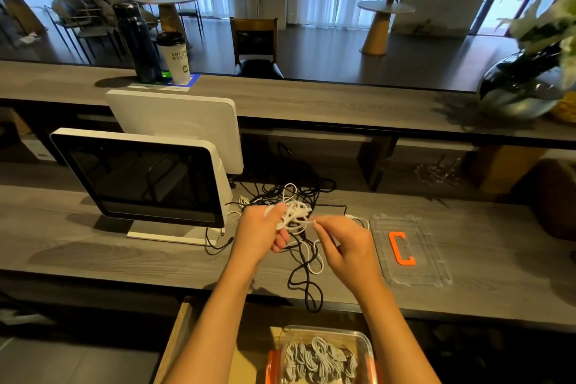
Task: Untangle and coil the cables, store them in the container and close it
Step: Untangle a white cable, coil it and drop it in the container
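The grey wood-grain table [93,256] carried a white point-of-sale monitor [140,181] at the left and a clear container lid [411,277] with an orange handle at the right. Between them sprawled the tangled cables [304,262], thin black and white cords looping toward the near edge. Below the table, a clear container [321,355] with orange clasps held pale coiled cords. The left hand [260,232] gripped a white cable bundle [296,215], its fingers curled round it. The right hand [346,246] seemed to pinch one white strand at the bundle's edge.
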`<state>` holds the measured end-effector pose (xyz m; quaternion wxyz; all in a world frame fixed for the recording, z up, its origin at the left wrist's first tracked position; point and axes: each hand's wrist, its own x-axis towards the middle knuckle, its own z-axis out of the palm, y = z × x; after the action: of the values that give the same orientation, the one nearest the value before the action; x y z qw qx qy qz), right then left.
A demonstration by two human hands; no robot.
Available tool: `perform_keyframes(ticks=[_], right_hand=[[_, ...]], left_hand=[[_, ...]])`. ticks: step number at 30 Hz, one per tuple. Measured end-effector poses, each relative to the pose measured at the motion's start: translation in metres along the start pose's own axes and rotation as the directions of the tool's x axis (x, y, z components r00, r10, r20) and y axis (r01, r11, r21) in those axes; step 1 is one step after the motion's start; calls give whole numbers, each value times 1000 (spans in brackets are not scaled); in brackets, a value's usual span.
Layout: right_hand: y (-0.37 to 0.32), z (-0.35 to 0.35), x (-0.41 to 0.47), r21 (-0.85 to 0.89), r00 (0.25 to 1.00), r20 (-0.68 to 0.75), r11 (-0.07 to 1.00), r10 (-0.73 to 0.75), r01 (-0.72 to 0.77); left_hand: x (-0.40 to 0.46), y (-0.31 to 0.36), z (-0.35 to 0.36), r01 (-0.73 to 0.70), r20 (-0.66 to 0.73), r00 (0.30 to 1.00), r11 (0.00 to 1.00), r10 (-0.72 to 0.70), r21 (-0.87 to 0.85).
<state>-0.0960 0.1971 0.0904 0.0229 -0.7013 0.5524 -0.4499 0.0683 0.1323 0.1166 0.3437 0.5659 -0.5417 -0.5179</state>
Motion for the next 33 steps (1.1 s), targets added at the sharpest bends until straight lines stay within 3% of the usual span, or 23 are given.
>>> perform_keyframes(ticks=[2, 4, 7, 9, 14, 18, 21, 23, 25, 29, 33], right_hand=[[-1, 1, 1, -63, 997, 72, 998, 21, -16], [-5, 4, 0, -111, 986, 165, 994, -1, 20], [-9, 8, 0, -151, 974, 215, 983, -74, 108], [-9, 8, 1, -207, 977, 175, 966, -121, 157], [-7, 5, 3, -236, 969, 19, 941, -245, 243], [-6, 5, 0, 21, 997, 53, 998, -60, 59], [-7, 6, -2, 95, 992, 2, 988, 126, -125], [-6, 7, -2, 86, 986, -17, 982, 169, -167], [-9, 7, -2, 42, 980, 30, 980, 195, -197], [-15, 9, 2, 44, 951, 127, 956, 283, -290], [-15, 11, 7, 92, 904, 120, 902, 410, -422]], left_hand=[[0, 1, 2, 46, -81, 995, 974, -65, -221], [0, -1, 5, 47, -146, 986, 971, -82, -233], [-1, -7, 11, -6, -215, 977, 999, -3, -39], [0, -9, 12, -30, -222, 973, 990, 61, 139], [-2, -2, 11, -93, -44, 992, 910, 121, 404], [-6, 2, 12, -52, 16, 999, 936, 50, 348], [-5, -1, 15, 16, -58, 998, 996, -11, 85], [-3, -3, 15, 57, -107, 992, 991, -70, -125], [-1, -6, 14, 79, -146, 983, 970, -115, -230], [2, -9, 13, 60, -190, 977, 977, -100, -205], [-1, -10, 14, -9, -163, 987, 994, -9, -106]])
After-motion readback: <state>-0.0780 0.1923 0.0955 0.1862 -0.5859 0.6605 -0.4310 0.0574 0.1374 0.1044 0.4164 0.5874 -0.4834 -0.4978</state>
